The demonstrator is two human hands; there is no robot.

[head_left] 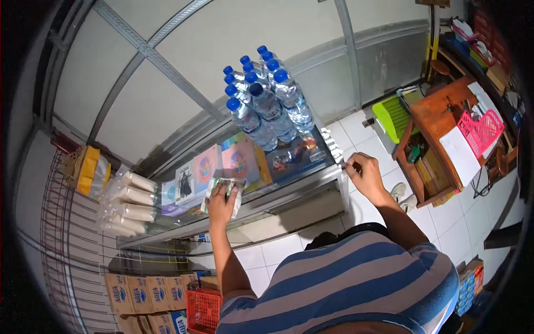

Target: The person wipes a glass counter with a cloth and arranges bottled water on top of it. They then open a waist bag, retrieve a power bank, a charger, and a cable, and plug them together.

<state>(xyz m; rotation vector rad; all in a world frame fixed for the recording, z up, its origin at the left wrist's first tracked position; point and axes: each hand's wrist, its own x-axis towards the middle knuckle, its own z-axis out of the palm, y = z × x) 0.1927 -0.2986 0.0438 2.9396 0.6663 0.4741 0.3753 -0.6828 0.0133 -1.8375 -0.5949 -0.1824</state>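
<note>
My left hand (221,205) presses a crumpled, pale patterned cloth (238,196) against the glass top of a display case (258,196). Beneath and around it show books with pink and purple covers (207,165). At the case's right corner is my right hand (364,173), its fingers curled in with the thumb near the fingertips; whatever they hold, if anything, is hidden. Several water bottles (271,113) with blue caps stand upright in rows on the case, beyond my left hand.
Bags of white rolls (135,201) hang by the case's left end, beside a wire rack (67,222). Brown cartons (147,292) and a red crate (204,309) sit below left. A wooden desk (436,119) bearing a pink basket (483,132) stands right, near a green rack (391,118).
</note>
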